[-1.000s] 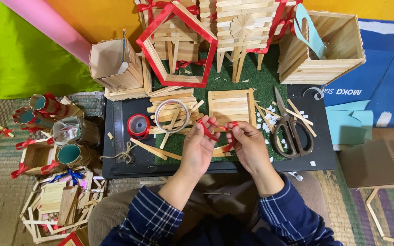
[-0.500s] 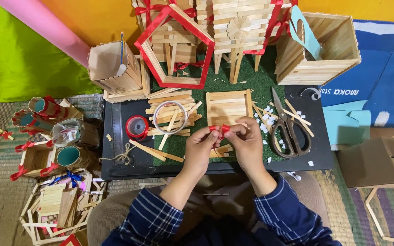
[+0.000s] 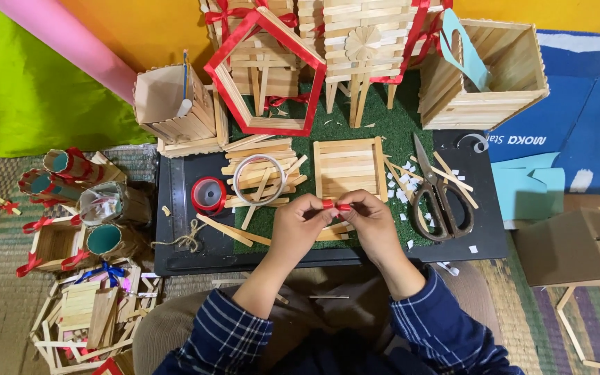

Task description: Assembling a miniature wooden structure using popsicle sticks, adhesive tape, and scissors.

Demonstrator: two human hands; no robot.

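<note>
1. Both hands met over the front edge of the black bench (image 3: pixel 175 257).
2. The left hand (image 3: pixel 298 226) and right hand (image 3: pixel 371 223) pinched a small red piece (image 3: pixel 335 205), probably ribbon, between their fingertips.
3. A wooden stick panel (image 3: pixel 347 167) lay just beyond.
4. Scissors (image 3: pixel 437 194) rested to the right.
5. A red tape roll (image 3: pixel 208 194) sat to the left.

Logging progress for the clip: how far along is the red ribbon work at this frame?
Done: stick panel is assembled flat on the mat; red pentagon frame and ribboned stick houses stand behind it. In hand: left hand and right hand pinch a small red ribbon piece between their fingertips. Left: the panel carries no ribbon yet; loose sticks, scissors lie unused.
</note>
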